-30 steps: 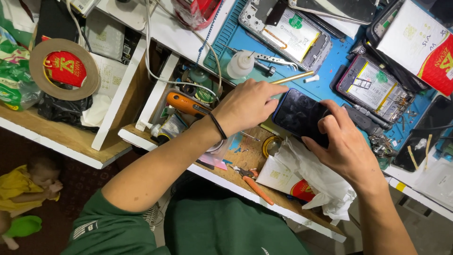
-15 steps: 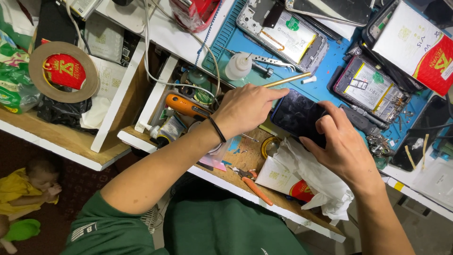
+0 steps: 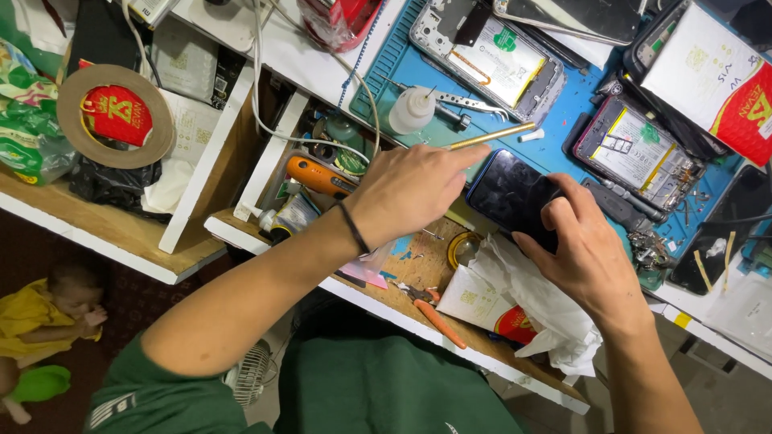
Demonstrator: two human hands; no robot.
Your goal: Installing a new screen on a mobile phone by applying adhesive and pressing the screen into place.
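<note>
We see a left hand (image 3: 414,189) with its fingers curled tight around a thin gold stick (image 3: 492,137), which pokes out to the right over the blue mat (image 3: 555,153). The pointing finger of this hand stretches out and touches the top edge of a dark phone (image 3: 515,197). A black band (image 3: 352,228) goes around the left wrist. The right hand (image 3: 583,261) holds the phone from the lower right, with its thumb and fingers pinching the phone's side. The phone sits at the front edge of the blue mat on the worktop, tilted, with its dark glass facing up. Just below the phone lies crumpled white paper (image 3: 539,305). Near the paper, on the wooden shelf (image 3: 418,257), lie orange pliers (image 3: 434,317). On the mat, well above the hands, rests an open phone (image 3: 490,56) with its insides showing, and another open phone (image 3: 635,157) lies to the right. A small white bottle (image 3: 410,111) stands just beside the gold stick's far side. An orange screwdriver (image 3: 322,177) lies in the shelf to the left of the left hand. Far left, a roll of brown tape (image 3: 117,116) rests on a lower shelf.
</note>
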